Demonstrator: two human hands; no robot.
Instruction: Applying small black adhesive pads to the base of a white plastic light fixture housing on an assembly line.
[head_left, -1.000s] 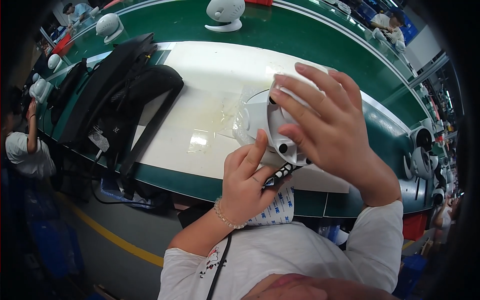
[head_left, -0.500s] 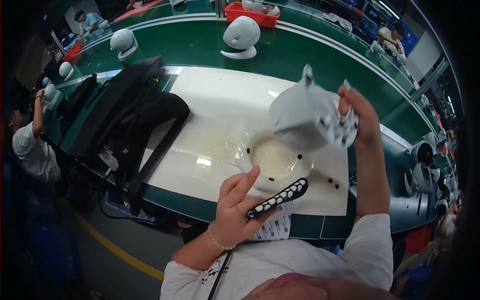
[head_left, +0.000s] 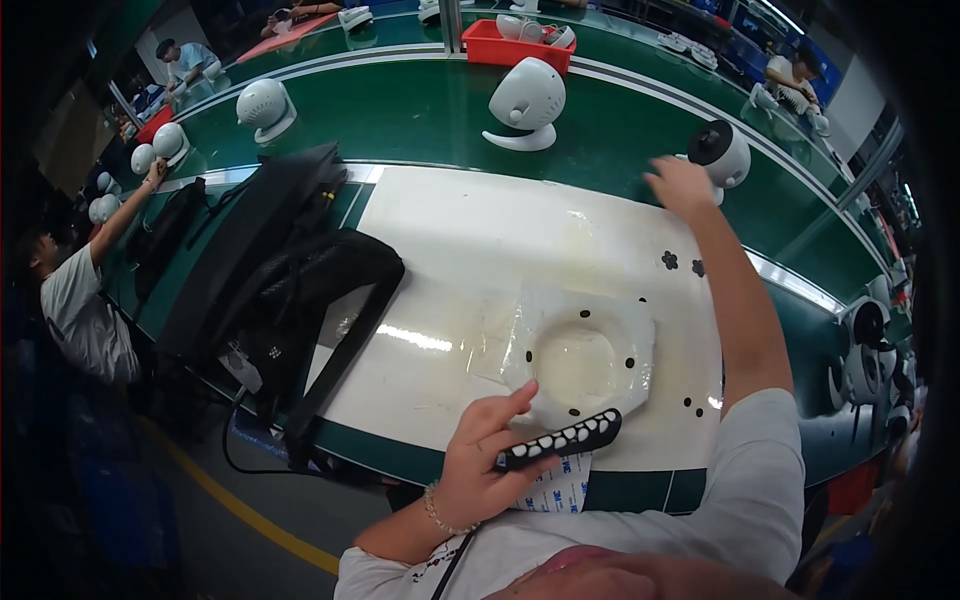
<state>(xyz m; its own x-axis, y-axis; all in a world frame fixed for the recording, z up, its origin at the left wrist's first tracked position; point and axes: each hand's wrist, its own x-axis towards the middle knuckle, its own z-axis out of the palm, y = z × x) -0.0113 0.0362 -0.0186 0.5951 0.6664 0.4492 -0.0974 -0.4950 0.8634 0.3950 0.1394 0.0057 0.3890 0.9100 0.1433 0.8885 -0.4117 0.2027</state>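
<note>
My left hand (head_left: 490,452) is closed around a black strip (head_left: 560,440) dotted with white ovals, held over the near edge of the white mat, index finger raised. Just beyond it lies a white ring-like holder (head_left: 642,335) with a round hollow, clear tape and several small black dots. Reaching to the far right, my right hand (head_left: 685,187) is slightly blurred, its fingers pointing left with nothing seen in them. Right beside it on the green belt stands a round white device (head_left: 738,158) with a black front; whether they touch is unclear.
Two black flower-shaped pieces (head_left: 670,260) and small black dots (head_left: 694,407) lie on the white mat (head_left: 450,240). Black bags (head_left: 270,260) cover the left side. More white devices (head_left: 528,100) and a red bin (head_left: 490,45) stand beyond. A co-worker (head_left: 85,300) reaches in at left.
My right hand has moved farther away, and the blurred white object it held has left it. A white device with a black front now stands beside that hand. My left hand keeps the strip.
</note>
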